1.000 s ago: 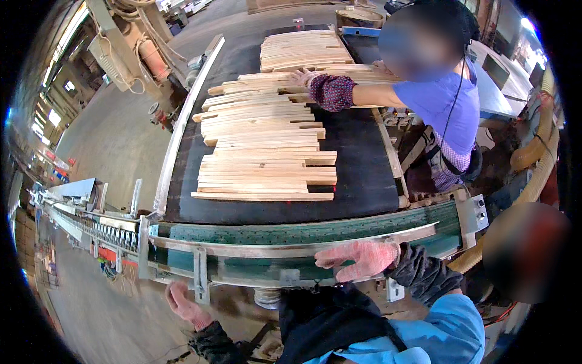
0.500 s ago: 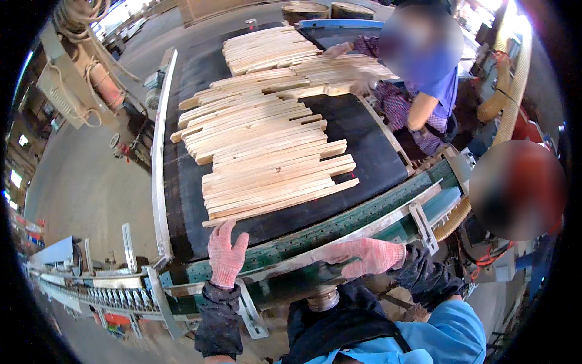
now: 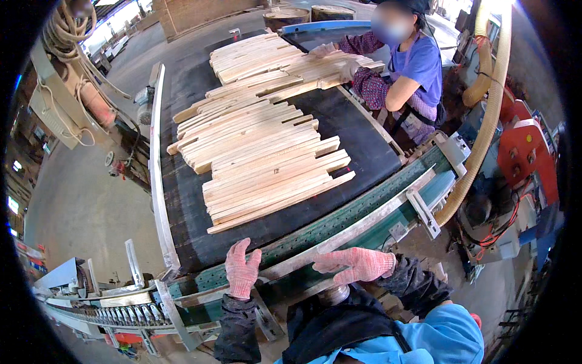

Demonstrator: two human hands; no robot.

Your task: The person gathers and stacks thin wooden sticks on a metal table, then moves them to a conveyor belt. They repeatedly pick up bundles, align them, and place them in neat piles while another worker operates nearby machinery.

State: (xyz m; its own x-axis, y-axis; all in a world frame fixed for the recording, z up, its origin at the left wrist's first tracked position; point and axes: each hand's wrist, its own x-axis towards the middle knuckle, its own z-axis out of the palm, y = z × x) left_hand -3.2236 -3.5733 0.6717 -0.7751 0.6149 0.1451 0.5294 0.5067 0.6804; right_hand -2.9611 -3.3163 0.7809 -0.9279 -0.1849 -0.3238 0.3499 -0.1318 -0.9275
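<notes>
My left hand (image 3: 243,269), in a pinkish knit work glove, hovers over the near rail with its fingers apart and nothing in them. To its right, my right hand (image 3: 356,264) wears the same kind of glove; its fingers stretch leftward over the rail, holding nothing. Beyond both hands, many pale wooden strips (image 3: 267,161) lie side by side on a black conveyor belt (image 3: 260,233). Their ends are uneven. The nearest strip lies a short way beyond my left fingertips, apart from them.
Between me and the belt runs a green perforated conveyor (image 3: 309,233) with a metal rail (image 3: 345,238). A co-worker in a purple shirt (image 3: 425,67) stands at the far right, hands on the strips. A ribbed hose (image 3: 479,158) and red machine (image 3: 528,159) stand right.
My left hand has drawn back from the nearest strip toward the rail. My right hand has shifted slightly, its fingers now pointing left. The view has turned a little.
</notes>
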